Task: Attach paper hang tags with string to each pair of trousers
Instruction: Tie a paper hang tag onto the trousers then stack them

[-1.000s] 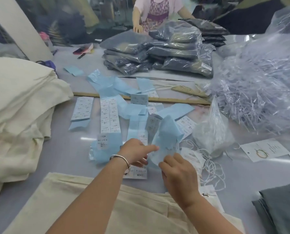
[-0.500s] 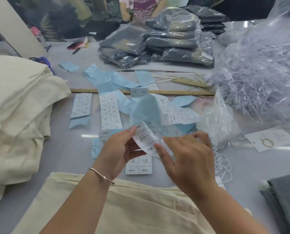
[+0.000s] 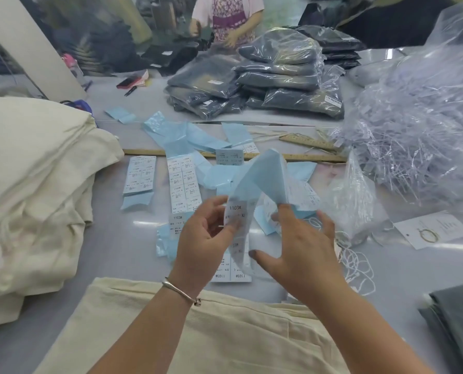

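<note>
Since a moment ago I've lifted the label strip [image 3: 262, 184] above the cream trousers [image 3: 211, 333], my left hand [image 3: 200, 247] pinching its 1103# sticker and my right hand [image 3: 303, 247] holding the backing, fingers loosely spread, so peeling comes next.

A pair of trousers [image 3: 198, 333] lies nearest on the table [image 3: 117, 252], and just above its far edge the left hand [image 3: 200, 238] and right hand [image 3: 303, 247] hold up a strip of labels [image 3: 260, 184] between them. Behind the hands, label sheets [image 3: 183, 182] lie spread on the table before a ruler [image 3: 306, 157] set crosswise — farther back sits a stack of bagged garments [image 3: 265, 85]. A heap of folded cloth [image 3: 36, 184] rests to the left; to the right lie loose string [image 3: 357, 265], a hang tag [image 3: 432, 229] and, behind them, a bag of plastic fasteners [image 3: 419, 130].
</note>
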A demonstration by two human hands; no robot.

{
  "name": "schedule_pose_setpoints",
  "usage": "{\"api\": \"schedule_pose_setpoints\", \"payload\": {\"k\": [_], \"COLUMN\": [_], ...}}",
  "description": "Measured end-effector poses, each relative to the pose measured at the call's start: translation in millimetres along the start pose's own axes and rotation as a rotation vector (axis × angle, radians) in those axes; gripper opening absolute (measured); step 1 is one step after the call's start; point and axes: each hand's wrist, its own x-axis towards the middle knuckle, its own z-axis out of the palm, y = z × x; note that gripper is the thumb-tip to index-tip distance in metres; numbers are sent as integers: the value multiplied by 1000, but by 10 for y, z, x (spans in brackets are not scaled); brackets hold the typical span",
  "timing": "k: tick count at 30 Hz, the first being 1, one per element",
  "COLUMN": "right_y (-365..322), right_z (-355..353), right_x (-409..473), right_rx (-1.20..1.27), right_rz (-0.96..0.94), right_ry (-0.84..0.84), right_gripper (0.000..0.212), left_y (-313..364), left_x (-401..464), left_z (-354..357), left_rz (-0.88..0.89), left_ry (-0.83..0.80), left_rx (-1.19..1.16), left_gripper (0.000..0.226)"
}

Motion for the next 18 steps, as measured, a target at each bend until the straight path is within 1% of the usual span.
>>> {"api": "schedule_pose_setpoints", "payload": {"k": [2, 3, 4, 6, 7, 9, 11, 12, 14, 16, 18], "right_y": [-25, -43, -60, -80, -79, -50, 9, 44, 103, 150, 202], "right_z": [-30, -51, -79, -167, -223, -340, -427, -449, -433, -360, -251], "right_x": [52, 83, 117, 201, 246, 351, 460, 503, 558, 553, 493], "right_rx": [167, 288, 421, 644, 714, 792, 771, 758, 804, 966, 1270], "right_rz": [-11, 0, 28, 104, 132, 159, 162, 157, 165, 234, 336], "right_ry": [73, 100, 109, 117, 129, 159, 181, 171, 103, 13, -67], "right_gripper": [59, 50, 44, 35, 32, 27, 24, 26, 37, 49, 52], "left_y": [15, 17, 18, 25, 32, 27, 9, 5, 3, 1, 4], "left_x": [-10, -5, 6, 39, 50, 60, 51, 35, -6, -31, -28], "left_z": [1, -2, -8, -33, -46, -69, -62, -43, 18, 89, 154], "left_rz": [145, 207, 273, 421, 483, 544, 522, 485, 377, 228, 102], "left_ry": [48, 53, 59, 83, 86, 67, 47, 47, 54, 27, -1], "left_rx": [37, 77, 158, 415, 522, 630, 643, 611, 465, 225, 8], "left_gripper": [59, 67, 70, 65, 60, 57, 61, 63, 65, 67, 69]}}
